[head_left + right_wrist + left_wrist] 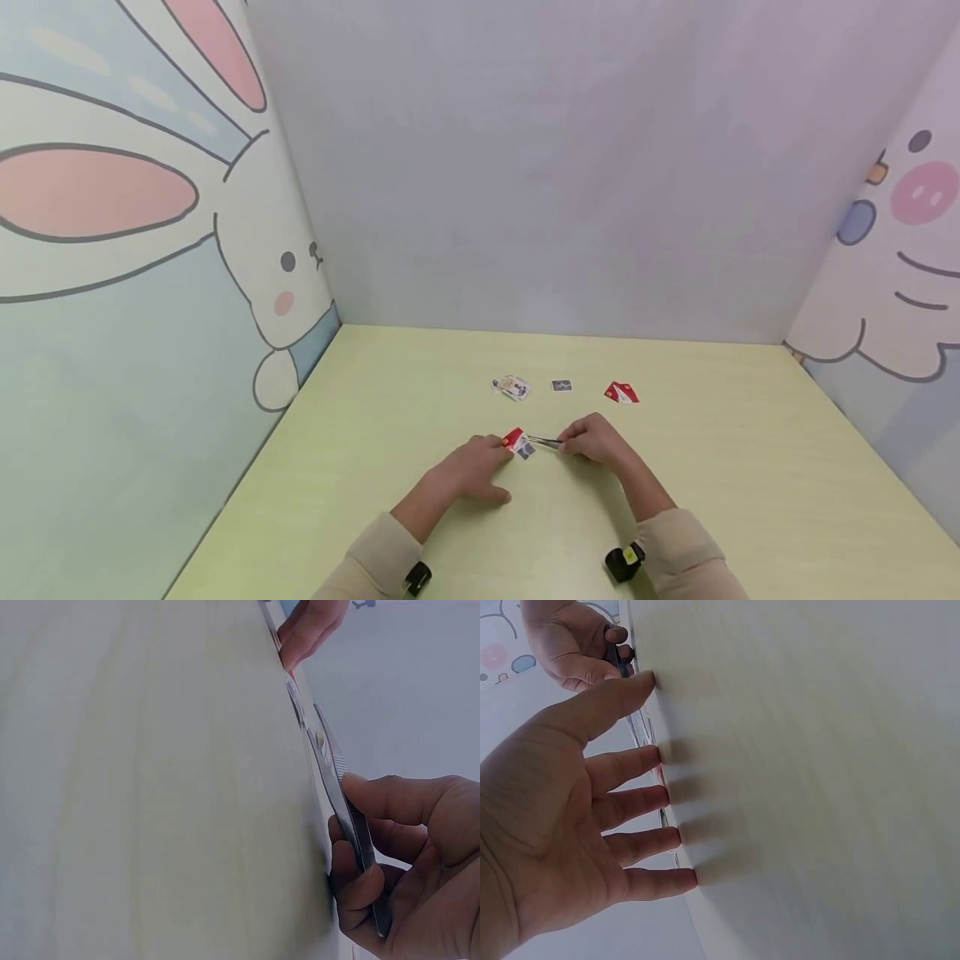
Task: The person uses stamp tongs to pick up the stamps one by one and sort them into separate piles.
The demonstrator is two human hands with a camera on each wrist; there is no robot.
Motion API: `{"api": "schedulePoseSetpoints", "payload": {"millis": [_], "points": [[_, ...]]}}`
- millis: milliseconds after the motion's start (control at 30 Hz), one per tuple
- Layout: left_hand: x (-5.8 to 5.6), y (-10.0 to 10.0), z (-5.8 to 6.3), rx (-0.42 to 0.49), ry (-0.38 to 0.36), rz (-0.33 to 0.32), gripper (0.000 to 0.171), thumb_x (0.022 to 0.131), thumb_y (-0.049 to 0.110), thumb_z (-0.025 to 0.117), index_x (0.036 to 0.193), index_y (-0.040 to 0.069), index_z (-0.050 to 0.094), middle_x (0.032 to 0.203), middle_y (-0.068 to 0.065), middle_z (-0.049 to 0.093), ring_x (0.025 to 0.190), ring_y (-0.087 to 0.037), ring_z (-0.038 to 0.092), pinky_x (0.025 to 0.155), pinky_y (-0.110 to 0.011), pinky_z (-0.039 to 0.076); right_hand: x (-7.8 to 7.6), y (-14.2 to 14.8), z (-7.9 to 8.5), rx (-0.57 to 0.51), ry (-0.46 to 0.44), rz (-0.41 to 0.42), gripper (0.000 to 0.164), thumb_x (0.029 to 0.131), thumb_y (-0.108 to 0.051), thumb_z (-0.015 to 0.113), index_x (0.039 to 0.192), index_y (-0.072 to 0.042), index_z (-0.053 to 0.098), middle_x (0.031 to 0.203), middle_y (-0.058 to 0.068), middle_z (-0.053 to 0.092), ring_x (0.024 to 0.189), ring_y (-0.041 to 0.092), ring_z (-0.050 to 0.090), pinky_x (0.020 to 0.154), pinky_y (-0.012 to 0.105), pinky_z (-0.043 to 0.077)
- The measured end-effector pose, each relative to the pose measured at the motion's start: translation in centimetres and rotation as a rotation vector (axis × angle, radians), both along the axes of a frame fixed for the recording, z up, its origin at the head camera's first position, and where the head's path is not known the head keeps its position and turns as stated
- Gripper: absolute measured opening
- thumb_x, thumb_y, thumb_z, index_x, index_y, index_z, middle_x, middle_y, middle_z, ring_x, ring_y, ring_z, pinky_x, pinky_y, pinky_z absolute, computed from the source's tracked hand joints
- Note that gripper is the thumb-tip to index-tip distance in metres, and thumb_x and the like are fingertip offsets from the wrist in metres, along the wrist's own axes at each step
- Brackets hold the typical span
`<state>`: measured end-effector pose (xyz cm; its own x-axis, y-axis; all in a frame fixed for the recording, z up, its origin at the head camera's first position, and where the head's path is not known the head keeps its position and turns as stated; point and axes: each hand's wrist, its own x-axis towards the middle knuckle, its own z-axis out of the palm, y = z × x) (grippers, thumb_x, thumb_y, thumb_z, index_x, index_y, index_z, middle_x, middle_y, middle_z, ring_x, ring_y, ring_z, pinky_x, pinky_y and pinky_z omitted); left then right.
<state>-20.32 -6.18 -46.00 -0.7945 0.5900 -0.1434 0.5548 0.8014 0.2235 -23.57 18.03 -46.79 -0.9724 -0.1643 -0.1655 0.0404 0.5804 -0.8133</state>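
Observation:
My right hand [595, 439] holds metal tweezers [335, 780] between thumb and fingers, low over the table. In the head view the tips of the tweezers reach a small overlapping group of cards, with a red and white card [513, 437] and a grey picture card [527, 451]. From the other side, my left hand [474, 470] touches this group with its fingertips. Its fingers [634, 802] are straight and spread, tips down at the tabletop, as the left wrist view shows. The left palm holds nothing.
Farther back on the pale yellow table [420, 358] lie a pile of picture cards [513, 387], a single grey card [562, 386] and a few red and white cards [622, 392]. A plain pale wall [555, 183] stands behind, with cartoon-printed panels [135, 375] at both sides.

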Motion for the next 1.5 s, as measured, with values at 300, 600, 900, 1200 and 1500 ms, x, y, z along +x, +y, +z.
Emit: {"api": "schedulePoseSetpoints", "payload": {"millis": [300,600,900,1200,1500], "points": [[0.1,0.2,-0.1,0.006,-0.007,0.016,0.06,0.077,0.042,0.072,0.128,0.015,0.057,0.133,-0.004,0.048,0.12,-0.023,0.044,0.095,-0.036,0.039,0.0,0.1,-0.2,-0.028,-0.01,-0.01,0.005,0.079,0.001,0.066,0.08,0.0,0.07,0.066,0.002,0.055,0.059,0.015,0.046,0.052,0.026,0.037],[0.4,0.2,0.1,0.007,-0.013,0.03,0.058,0.077,0.041,0.072,0.128,0.016,0.057,0.133,-0.005,0.047,0.119,-0.023,0.044,0.094,-0.036,0.04,0.2,0.3,-0.4,-0.041,0.009,0.008,0.005,0.079,-0.001,0.067,0.081,0.001,0.07,0.066,0.002,0.056,0.059,0.014,0.047,0.053,0.026,0.038],[0.7,0.3,0.6,0.004,0.036,0.0,0.056,0.078,0.043,0.071,0.126,0.016,0.058,0.132,-0.008,0.048,0.117,-0.024,0.046,0.09,-0.038,0.043,0.5,0.7,0.7,-0.051,-0.012,-0.046,0.011,0.081,0.001,0.061,0.085,0.0,0.071,0.064,0.005,0.052,0.057,0.016,0.043,0.051,0.027,0.034],[1.0,0.6,1.2,0.024,0.028,0.005,0.054,0.079,0.042,0.071,0.124,0.015,0.06,0.131,-0.006,0.049,0.117,-0.023,0.046,0.089,-0.038,0.044,0.8,0.9,0.9,-0.085,-0.036,-0.079,0.009,0.082,-0.002,0.063,0.087,0.0,0.07,0.065,0.005,0.053,0.057,0.016,0.042,0.051,0.027,0.034],[1.3,0.9,1.2,0.027,0.017,0.036,0.054,0.079,0.044,0.07,0.125,0.017,0.059,0.135,-0.006,0.047,0.121,-0.024,0.043,0.091,-0.04,0.043,1.5,1.5,1.4,-0.149,-0.053,-0.101,0.01,0.083,-0.002,0.063,0.089,0.002,0.069,0.067,0.007,0.054,0.053,0.014,0.04,0.047,0.025,0.03]]}}
